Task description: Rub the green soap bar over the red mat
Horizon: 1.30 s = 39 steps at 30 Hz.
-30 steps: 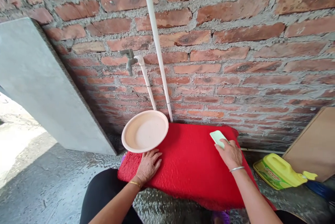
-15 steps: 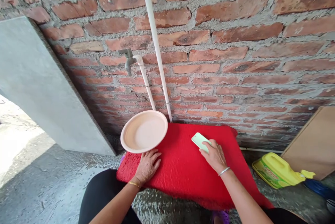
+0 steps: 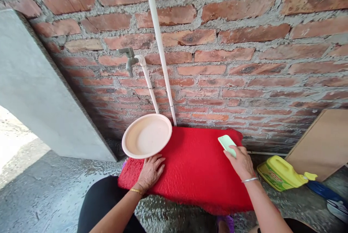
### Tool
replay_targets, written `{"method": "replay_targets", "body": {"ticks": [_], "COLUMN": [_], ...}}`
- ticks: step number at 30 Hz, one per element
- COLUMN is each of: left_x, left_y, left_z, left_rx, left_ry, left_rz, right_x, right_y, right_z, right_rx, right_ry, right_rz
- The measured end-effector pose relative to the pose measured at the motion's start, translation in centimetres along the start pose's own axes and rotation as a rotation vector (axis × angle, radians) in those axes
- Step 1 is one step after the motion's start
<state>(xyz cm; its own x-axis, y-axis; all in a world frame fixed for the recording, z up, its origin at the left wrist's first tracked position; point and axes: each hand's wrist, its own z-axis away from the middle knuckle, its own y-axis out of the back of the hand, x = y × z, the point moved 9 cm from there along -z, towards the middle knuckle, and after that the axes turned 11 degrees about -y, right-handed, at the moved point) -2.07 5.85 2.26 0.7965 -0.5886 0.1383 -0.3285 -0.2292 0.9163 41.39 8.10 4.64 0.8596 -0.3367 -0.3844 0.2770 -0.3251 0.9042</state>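
A red fleecy cloth (image 3: 195,171), which looks wet, is spread over a low support that it hides. My right hand (image 3: 240,162) grips a pale green scrub brush (image 3: 226,142) from above, near the cloth's right edge. The brush has a small hole at its far end, and its underside is out of sight. Flat on the left part of the cloth lies my left hand (image 3: 150,172), fingers apart and nothing held. Its fingertips are by the rim of a pale pink basin (image 3: 149,138), which stands on the cloth's back left corner.
Behind is a brick wall (image 3: 212,69) with a tap (image 3: 129,60) and a white pipe (image 3: 160,40). A grey slab (image 3: 46,80) leans at left. A yellow jug (image 3: 282,173) and a brown board (image 3: 320,142) are at right. The concrete floor (image 3: 78,182) is wet.
My right hand has moved to the right across the cloth with the scrub brush. My left hand stays by the basin. The view has shifted slightly.
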Motion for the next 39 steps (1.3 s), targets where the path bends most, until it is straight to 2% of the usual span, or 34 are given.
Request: {"method": "replay_targets", "body": {"ticks": [2,3,6,8,10,12,17,19,22,24,26,28,32,34,36,37,39], "left_x": [0.0,0.0,0.0,0.0,-0.1,-0.1,-0.2,-0.2,-0.1,-0.1,-0.1,-0.1,0.0,0.0,0.0,0.0,0.0], "left_y": [0.0,0.1,0.0,-0.1,-0.1,-0.1,-0.1,-0.1,-0.1,0.0,0.0,0.1,0.1,0.1,0.0,0.0,0.0], "left_z": [0.0,0.0,0.0,0.1,0.1,0.1,0.1,0.1,0.1,0.1,0.1,0.0,0.0,0.1,0.1,0.1,0.1], "left_rx": [0.006,0.007,0.002,0.001,0.008,0.013,0.007,0.004,0.009,0.019,0.024,0.025,0.024,0.022,0.017,0.014,0.008], "left_ry": [0.001,0.002,0.005,0.005,0.005,0.005,0.009,0.006,-0.001,0.001,0.003,0.005,0.004,0.002,0.003,0.003,0.002], "left_rz": [-0.002,-0.003,-0.001,0.003,0.006,0.007,0.001,-0.001,0.000,0.001,0.003,0.005,0.003,0.000,-0.004,-0.006,-0.008], "right_x": [-1.2,-0.8,3.3,6.2,7.3,6.4,2.1,2.8,5.8,6.6,5.2,1.3,-9.7,-13.6,-15.2,-15.0,-12.9], "right_y": [-0.7,-0.8,0.4,2.0,2.9,2.7,0.2,0.5,2.3,3.1,2.8,1.5,-1.4,-2.4,-2.8,-2.8,-2.6], "right_z": [0.7,0.7,-0.6,-1.2,-1.3,-0.9,1.2,1.2,0.2,-0.4,-0.4,0.9,7.9,11.6,13.4,13.3,11.3], "right_rx": [-0.019,-0.031,-0.039,0.004,0.051,0.061,0.000,0.016,0.073,0.094,0.088,0.050,-0.078,-0.140,-0.173,-0.170,-0.138], "right_ry": [0.097,0.085,-0.147,-0.307,-0.365,-0.315,-0.048,-0.086,-0.271,-0.338,-0.296,-0.145,0.329,0.503,0.578,0.574,0.483], "right_rz": [0.024,0.048,0.139,0.169,0.140,0.083,0.089,0.144,0.193,0.163,0.089,0.009,-0.063,-0.065,-0.053,-0.040,-0.004]}}
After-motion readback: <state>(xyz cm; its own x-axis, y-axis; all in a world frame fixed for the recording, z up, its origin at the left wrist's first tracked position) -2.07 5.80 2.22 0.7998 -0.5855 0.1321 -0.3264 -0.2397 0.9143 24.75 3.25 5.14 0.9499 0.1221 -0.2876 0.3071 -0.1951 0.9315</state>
